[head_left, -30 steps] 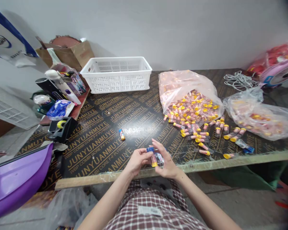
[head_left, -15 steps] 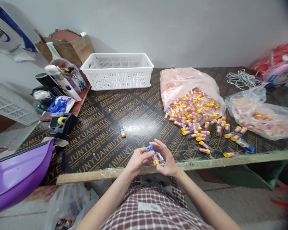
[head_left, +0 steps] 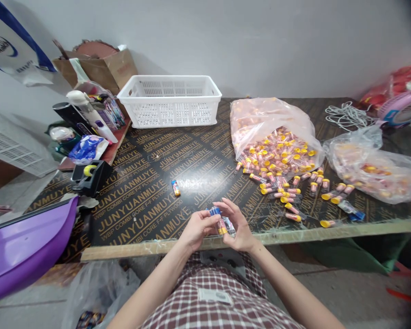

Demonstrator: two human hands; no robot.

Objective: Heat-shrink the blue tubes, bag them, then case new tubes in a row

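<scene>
Near the table's front edge, my left hand (head_left: 197, 228) pinches a small tube (head_left: 219, 221) with a blue top and a yellow bottom. My right hand (head_left: 238, 226) closes on the same tube from the other side, its upper fingers curved above it. A small printed wrapper (head_left: 229, 226) shows against my right palm. One blue-and-yellow tube (head_left: 176, 188) lies by itself on the dark table (head_left: 140, 169). To the right, many yellow-capped tubes (head_left: 281, 148) spill from a clear pinkish bag (head_left: 270, 112).
A white basket (head_left: 173, 112) stands at the back. At the left are a black tape dispenser (head_left: 91, 178), bottles and a purple dustpan-like piece (head_left: 30, 246). On the right lie another bag of tubes (head_left: 380, 171), a coiled white cord (head_left: 349, 115) and a pink fan (head_left: 402, 107).
The view has shifted slightly. Both hands keep nearly the same position around the tube, and the objects on the table have not moved.
</scene>
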